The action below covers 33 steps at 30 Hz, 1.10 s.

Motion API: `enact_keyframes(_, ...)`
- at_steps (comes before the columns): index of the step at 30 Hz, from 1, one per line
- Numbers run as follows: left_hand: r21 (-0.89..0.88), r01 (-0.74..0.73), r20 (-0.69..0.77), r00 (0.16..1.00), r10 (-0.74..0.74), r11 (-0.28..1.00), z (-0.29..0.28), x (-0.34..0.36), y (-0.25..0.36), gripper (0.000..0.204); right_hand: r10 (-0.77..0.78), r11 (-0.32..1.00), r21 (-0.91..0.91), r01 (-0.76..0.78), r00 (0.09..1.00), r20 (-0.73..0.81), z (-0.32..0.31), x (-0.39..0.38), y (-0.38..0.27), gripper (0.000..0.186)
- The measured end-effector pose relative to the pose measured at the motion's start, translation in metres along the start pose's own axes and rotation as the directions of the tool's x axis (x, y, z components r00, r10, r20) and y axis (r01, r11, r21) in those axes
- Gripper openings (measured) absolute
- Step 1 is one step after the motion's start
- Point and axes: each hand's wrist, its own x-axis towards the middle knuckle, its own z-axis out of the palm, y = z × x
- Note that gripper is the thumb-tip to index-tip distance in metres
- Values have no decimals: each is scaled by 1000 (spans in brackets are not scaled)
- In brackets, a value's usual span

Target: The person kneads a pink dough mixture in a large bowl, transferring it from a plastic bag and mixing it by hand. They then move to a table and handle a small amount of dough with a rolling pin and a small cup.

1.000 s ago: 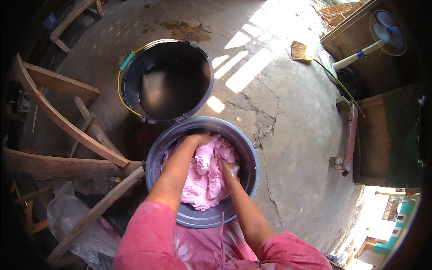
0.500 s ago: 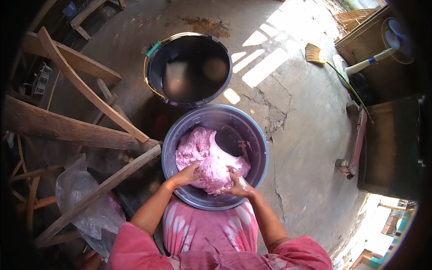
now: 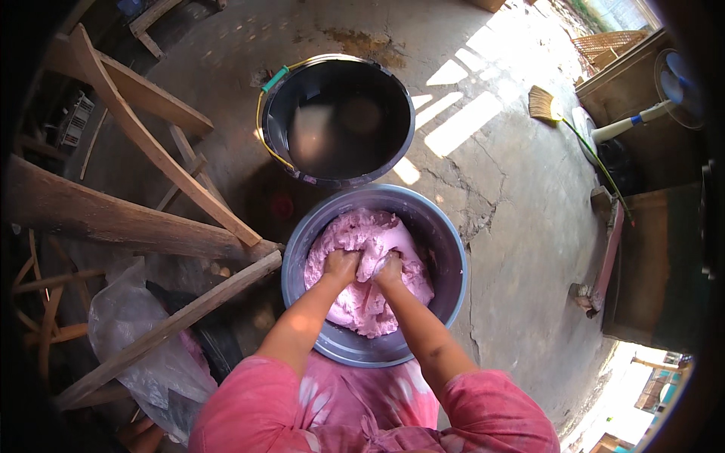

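Note:
A large soft mass of pink dough (image 3: 370,309) fills much of a grey-blue basin (image 3: 300,332) set right before my lap. Both arms reach straight down into it. My left hand (image 3: 343,264) is closed and sunk into the dough left of its middle. Just across a raised fold, my right hand (image 3: 389,268) is also closed and pushed in, with pale smears on its skin. The dough hides most of the fingertips on both hands.
A black bucket (image 3: 276,166) with dark liquid and a yellow handle stands beyond the basin. Wooden beams (image 3: 121,219) and a clear plastic bag (image 3: 143,325) lie to the left. A broom (image 3: 544,104), a fan (image 3: 672,83) and a dark cabinet (image 3: 657,264) are on the right.
My hands have moved from the near sides of the dough to its middle, pressing in with fingers curled. The dough has been folded and now spreads wider across the basin.

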Motion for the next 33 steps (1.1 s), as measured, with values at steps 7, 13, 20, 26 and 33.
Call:
enact_keyframes(7,-15,-7,55,998,8,1000,-41,-42,30,72,-136,974,224,38,887,440,-99,0,23,60)
enact_keyframes(13,-683,182,-124,926,-357,708,-57,-56,-30,79,-94,723,647,-240,895,436,-190,-7,65,76)
enact_keyframes(20,-797,147,-36,957,-289,586,-24,42,-56,67,73,467,767,-440,884,462,-111,78,61,72)
enact_keyframes(26,-642,200,52,975,-218,740,-26,73,-52,64,-152,468,744,-477,786,600,-84,94,55,72)
enact_keyframes(33,-592,-24,216,958,187,806,-61,-86,-3,86,-265,296,880,-371,853,449,-174,-73,65,71)
